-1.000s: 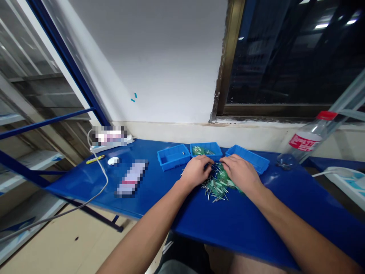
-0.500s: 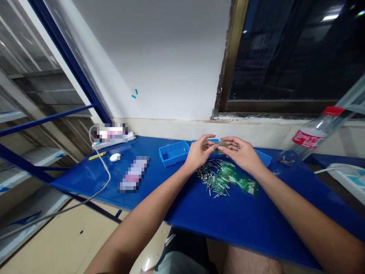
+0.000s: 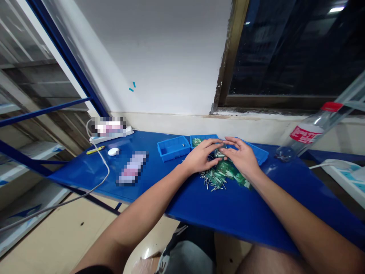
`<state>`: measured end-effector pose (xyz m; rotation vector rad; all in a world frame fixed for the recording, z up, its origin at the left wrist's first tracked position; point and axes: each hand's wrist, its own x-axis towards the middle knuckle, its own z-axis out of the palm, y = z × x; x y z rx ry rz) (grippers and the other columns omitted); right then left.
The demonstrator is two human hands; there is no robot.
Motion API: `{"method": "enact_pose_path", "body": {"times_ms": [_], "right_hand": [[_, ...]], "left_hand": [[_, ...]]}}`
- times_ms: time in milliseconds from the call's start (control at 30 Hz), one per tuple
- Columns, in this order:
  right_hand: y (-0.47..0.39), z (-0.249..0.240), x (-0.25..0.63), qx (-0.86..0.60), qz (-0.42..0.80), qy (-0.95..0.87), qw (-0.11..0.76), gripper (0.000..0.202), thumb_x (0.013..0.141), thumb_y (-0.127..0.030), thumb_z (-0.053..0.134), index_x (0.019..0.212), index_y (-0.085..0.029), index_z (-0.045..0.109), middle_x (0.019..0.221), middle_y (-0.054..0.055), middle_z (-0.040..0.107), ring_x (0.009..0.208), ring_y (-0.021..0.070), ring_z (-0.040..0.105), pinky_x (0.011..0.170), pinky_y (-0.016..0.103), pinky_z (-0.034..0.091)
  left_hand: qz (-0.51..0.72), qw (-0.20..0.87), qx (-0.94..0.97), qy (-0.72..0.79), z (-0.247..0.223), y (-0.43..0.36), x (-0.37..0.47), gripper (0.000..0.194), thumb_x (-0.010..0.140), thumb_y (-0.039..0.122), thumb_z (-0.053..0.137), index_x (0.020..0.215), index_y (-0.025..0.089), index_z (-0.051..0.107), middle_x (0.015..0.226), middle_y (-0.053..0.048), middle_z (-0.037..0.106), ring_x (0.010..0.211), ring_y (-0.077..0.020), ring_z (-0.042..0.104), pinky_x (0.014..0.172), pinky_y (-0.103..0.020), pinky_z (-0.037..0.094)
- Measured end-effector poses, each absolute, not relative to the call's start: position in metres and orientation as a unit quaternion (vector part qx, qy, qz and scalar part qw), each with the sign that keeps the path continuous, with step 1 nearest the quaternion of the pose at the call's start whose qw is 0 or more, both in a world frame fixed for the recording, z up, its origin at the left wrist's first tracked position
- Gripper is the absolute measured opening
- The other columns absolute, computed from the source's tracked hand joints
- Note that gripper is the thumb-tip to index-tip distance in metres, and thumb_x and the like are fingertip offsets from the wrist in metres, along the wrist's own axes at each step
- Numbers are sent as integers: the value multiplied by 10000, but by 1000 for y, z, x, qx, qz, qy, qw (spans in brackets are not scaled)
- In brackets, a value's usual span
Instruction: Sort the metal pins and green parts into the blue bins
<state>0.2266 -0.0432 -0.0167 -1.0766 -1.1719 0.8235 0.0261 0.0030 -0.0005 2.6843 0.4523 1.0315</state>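
Note:
Over a pile of metal pins and green plastic packets [image 3: 217, 178], my two hands almost meet. My right hand [image 3: 238, 153] is closed on a small clear packet [image 3: 219, 153] between thumb and fingers. My left hand [image 3: 201, 155] is beside that packet, palm toward it, with its thumb apart from its fingers; it holds nothing that I can make out. Behind the hands is a blue bin [image 3: 203, 136] with green packets in it. Another blue bin [image 3: 173, 148] is to the left with a small piece inside, and a third [image 3: 258, 153] is partly hidden by my right hand.
On the blue table [image 3: 182, 201] at the left lie a blurred-out flat object [image 3: 132, 168], a white oval item [image 3: 113, 152], a yellow cutter [image 3: 95, 150] and a cable [image 3: 106, 175]. A red-capped bottle [image 3: 306, 133] is at the right.
My left hand has opened from its pinch on the clear packet and turned lower over the pile. The packet has come down slightly with my right hand. The view has shifted a little.

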Motion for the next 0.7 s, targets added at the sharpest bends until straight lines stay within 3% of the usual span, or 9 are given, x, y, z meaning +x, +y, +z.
{"method": "enact_pose_path", "body": {"times_ms": [67, 167, 233, 333, 500, 600, 700], "right_hand": [[-45, -15, 225, -473, 345, -530, 613, 633, 726, -502, 902, 1236, -214, 661, 1238, 105, 712, 634, 117, 639, 588, 293, 558], [-49, -12, 223, -477, 344, -559, 584, 528, 833, -551, 803, 1224, -216, 685, 1021, 71, 755, 639, 151, 654, 608, 306, 548], [-51, -10, 221, -469, 349, -576, 572, 477, 858, -564, 775, 1175, -212, 714, 899, 53, 756, 684, 177, 679, 648, 317, 560], [-51, -11, 222, -453, 347, -592, 570, 480, 812, -542, 827, 1148, -210, 739, 953, 70, 781, 810, 208, 719, 723, 331, 586], [-45, -19, 227, -483, 322, -567, 585, 434, 790, -531, 845, 1041, -190, 750, 935, 72, 780, 798, 204, 718, 735, 329, 585], [-44, -19, 229, -486, 329, -536, 607, 528, 772, -520, 864, 1163, -203, 703, 876, 38, 747, 728, 180, 687, 662, 301, 567], [-47, -16, 228, -486, 356, -519, 607, 622, 785, -533, 854, 1295, -234, 660, 801, -1, 705, 634, 145, 626, 529, 241, 488]], "left_hand": [[351, 115, 916, 159, -3, 7, 26, 407, 995, 202, 596, 1402, 188, 593, 1469, -135, 595, 1401, -250, 548, 1205, -467, 460], [377, 133, 896, 191, -5, 12, 25, 315, 1014, 138, 527, 1290, 187, 670, 1324, -105, 697, 1268, -213, 644, 1136, -435, 515], [401, 150, 879, 210, -5, 13, 24, 261, 1025, 167, 536, 1218, 185, 711, 1236, -96, 740, 1173, -206, 688, 1074, -417, 548], [415, 186, 858, 241, -4, 12, 24, 224, 1025, 270, 594, 1178, 185, 734, 1139, -90, 775, 1010, -198, 729, 930, -374, 596], [422, 253, 821, 289, -7, 8, 26, 425, 974, 363, 695, 1352, 183, 622, 1098, -82, 778, 770, -151, 713, 769, -311, 613], [428, 223, 831, 278, -4, 7, 25, 483, 973, 389, 691, 1404, 201, 580, 1321, -132, 691, 888, -176, 726, 801, -337, 625], [397, 151, 880, 212, -1, 7, 23, 476, 940, 396, 733, 1371, 225, 624, 1476, -142, 586, 1242, -267, 650, 1054, -448, 562]]}}
